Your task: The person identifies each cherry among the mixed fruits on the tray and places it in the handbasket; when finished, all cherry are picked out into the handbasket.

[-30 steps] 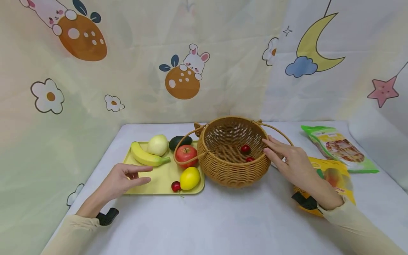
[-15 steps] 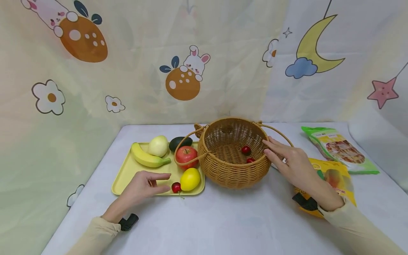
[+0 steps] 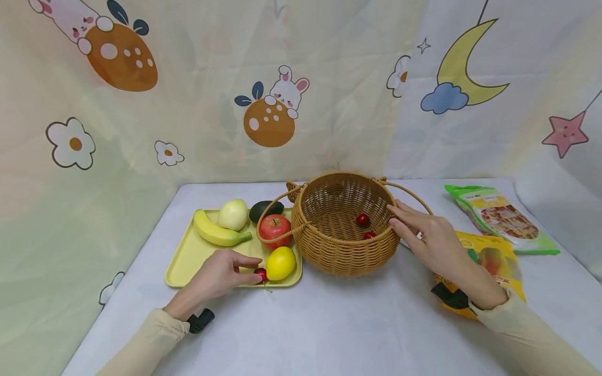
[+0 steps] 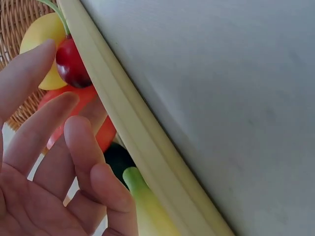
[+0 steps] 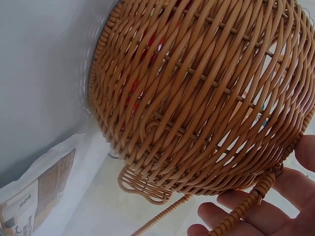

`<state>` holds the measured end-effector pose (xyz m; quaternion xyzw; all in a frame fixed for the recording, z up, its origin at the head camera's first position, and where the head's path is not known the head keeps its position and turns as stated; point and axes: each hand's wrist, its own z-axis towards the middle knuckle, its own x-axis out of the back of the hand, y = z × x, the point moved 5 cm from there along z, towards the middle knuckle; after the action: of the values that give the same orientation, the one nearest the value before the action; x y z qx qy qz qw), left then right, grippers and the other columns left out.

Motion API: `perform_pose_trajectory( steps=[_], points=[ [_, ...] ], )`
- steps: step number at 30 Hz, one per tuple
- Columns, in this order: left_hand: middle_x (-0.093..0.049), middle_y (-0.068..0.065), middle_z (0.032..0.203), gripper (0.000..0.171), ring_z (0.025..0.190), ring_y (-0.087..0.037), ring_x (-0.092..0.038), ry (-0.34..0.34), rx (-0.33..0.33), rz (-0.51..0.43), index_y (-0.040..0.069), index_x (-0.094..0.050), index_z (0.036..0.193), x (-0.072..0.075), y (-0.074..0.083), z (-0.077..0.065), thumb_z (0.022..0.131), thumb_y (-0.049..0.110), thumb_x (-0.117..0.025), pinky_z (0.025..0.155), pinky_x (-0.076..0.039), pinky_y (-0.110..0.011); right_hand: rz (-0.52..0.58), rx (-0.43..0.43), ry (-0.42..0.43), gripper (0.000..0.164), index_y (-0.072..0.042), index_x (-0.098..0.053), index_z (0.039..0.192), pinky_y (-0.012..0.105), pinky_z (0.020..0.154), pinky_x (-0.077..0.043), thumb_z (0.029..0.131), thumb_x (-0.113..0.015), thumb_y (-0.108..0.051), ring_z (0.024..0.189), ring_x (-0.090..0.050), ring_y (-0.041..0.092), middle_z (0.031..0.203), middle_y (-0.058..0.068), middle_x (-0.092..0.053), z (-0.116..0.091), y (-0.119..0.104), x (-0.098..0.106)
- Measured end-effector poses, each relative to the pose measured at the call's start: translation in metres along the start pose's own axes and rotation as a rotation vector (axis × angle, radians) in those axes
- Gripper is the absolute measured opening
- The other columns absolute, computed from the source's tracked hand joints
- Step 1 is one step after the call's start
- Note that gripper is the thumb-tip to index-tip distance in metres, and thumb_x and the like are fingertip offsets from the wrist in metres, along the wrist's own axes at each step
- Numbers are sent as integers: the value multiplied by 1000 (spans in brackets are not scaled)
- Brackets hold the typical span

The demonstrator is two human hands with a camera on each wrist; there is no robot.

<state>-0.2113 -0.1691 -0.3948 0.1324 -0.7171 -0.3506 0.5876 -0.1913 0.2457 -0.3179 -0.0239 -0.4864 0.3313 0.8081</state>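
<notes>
My left hand (image 3: 223, 270) is at the front edge of a yellow tray (image 3: 185, 266), thumb and index finger on either side of a red cherry (image 3: 261, 273) with a green stem. In the left wrist view the thumb tip is right at the cherry (image 4: 74, 63), while the index fingertip stands a little off it. A lemon (image 3: 280, 263) lies beside the cherry. My right hand (image 3: 435, 243) holds the rim of a brown wicker basket (image 3: 345, 258), its fingers near one handle (image 5: 241, 209). Two red cherries (image 3: 362, 220) lie inside the basket.
The tray also bears a banana (image 3: 218, 232), a pale round fruit (image 3: 233, 214), an apple (image 3: 275, 231) and a dark avocado (image 3: 259, 210). The basket's left handle (image 3: 277, 197) hangs over the apple. A yellow packet (image 3: 494, 256) and a green-edged packet (image 3: 505, 219) lie at the right.
My left hand has moved right across the tray's front edge, from left of the cherry to around it. The right hand and the basket have stayed in place.
</notes>
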Motion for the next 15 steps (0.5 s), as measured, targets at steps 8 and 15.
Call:
perform_pose_trajectory(
  steps=[8, 15],
  points=[
    [-81, 7, 100, 31, 79, -9, -61, -37, -21, 8, 18, -80, 116, -4, 2, 4, 86, 26, -83, 61, -42, -20, 8, -12, -9, 43, -9, -60, 144, 23, 46, -30, 104, -62, -24, 42, -28, -1, 146, 23, -57, 0, 1, -2],
    [-81, 9, 96, 29, 82, -9, -62, -56, -27, 2, 20, -81, 115, -4, 4, 5, 87, 26, -83, 64, -42, -20, -4, -7, -1, 42, -8, -61, 143, 22, 46, -29, 103, -63, -23, 39, -22, -1, 146, 21, -58, 1, 2, -1]
  ],
)
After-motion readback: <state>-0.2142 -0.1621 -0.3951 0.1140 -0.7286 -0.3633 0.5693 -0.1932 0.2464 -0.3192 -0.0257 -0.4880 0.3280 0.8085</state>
